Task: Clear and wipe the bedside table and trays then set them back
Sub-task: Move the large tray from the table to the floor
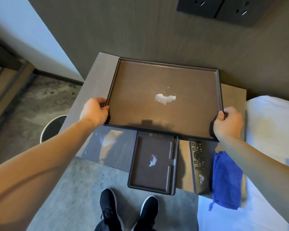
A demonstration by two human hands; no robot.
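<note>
Hands grip the big tray [163, 90] at its two near corners: the left hand [94, 112] has its fingers clamped over the left rim, the right hand [227, 121] has its fingers clamped over the right rim. The tray sits over the far part of the bench [93, 84], close to the wall; whether it rests there or is just lifted I cannot tell. It looks stiff, flat and light, with a low raised edge that gives a sure hold. A white wet patch [165, 98] lies near its middle, so it probably should stay level. Nearer, the small tray [153, 165] overhangs the bench's near edge with its own white smear. To its right lie a remote [198, 165] and a soft blue cloth [227, 179], just beside the bed [272, 124].
</note>
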